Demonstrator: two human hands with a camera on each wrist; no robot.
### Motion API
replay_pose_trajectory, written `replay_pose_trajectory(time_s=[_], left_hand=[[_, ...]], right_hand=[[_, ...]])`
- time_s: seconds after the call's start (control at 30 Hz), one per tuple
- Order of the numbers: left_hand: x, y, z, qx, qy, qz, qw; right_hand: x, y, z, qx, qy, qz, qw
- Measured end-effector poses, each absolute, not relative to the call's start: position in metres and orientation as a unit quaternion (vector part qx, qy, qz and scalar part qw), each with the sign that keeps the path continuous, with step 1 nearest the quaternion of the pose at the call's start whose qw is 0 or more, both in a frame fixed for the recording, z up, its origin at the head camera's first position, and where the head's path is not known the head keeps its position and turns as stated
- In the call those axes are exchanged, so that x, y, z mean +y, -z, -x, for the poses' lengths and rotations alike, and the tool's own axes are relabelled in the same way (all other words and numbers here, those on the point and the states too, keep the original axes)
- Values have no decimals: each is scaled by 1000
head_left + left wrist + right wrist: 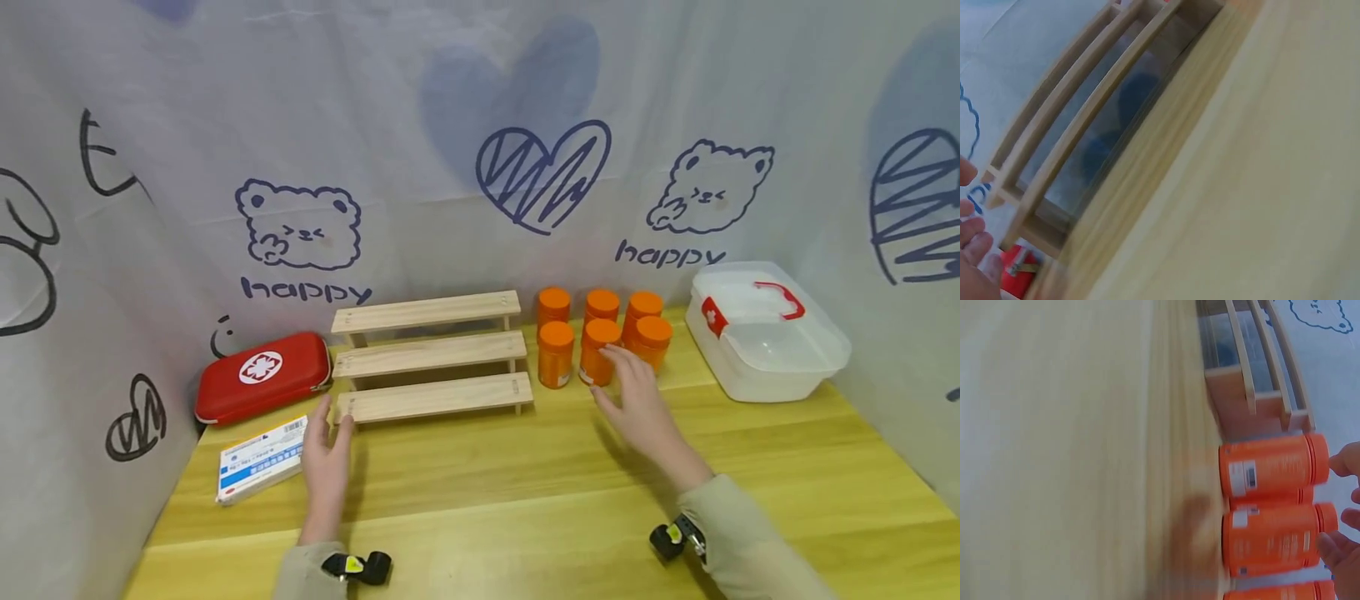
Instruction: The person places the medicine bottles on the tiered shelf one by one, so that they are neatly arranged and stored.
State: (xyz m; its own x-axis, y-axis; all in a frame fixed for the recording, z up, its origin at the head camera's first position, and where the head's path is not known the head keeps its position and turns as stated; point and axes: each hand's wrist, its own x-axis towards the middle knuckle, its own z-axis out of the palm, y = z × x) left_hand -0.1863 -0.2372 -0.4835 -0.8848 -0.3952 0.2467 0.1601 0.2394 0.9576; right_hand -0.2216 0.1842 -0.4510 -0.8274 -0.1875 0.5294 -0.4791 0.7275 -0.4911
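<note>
My right hand, fingers spread, reaches to the front middle orange pill bottle. In the right wrist view its fingertips are close to the bottle caps; whether they touch I cannot tell. Another orange bottle stands left of it, beside a three-step wooden rack. At the rack's front left corner is my left hand, holding nothing, its fingers loosely extended. Just left of that hand lies a white and blue medicine box, partly covered by it.
Several more orange bottles stand grouped right of the rack. A red first-aid case sits at the back left. At the right is a white lidded box with a red handle. Printed white cloth encloses the table's back and sides.
</note>
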Motion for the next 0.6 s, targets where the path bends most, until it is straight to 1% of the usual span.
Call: replay_pose_trajectory(time_s=[0.17,0.33,0.43,0.6], left_hand=[[-234,490,183,-749,626,-106,188],[-234,492,184,-746,639,-115,150],[-235,494,188,-748,636,-119,148],[-238,495,195,-767,613,-115,153]], right_hand=[[166,449,231,-897,-331,-196,219],[150,447,243,-894,-326,-201,235],[142,442,250,-900,-309,-190,242],[131,428,261,-916,-287,-171,223]])
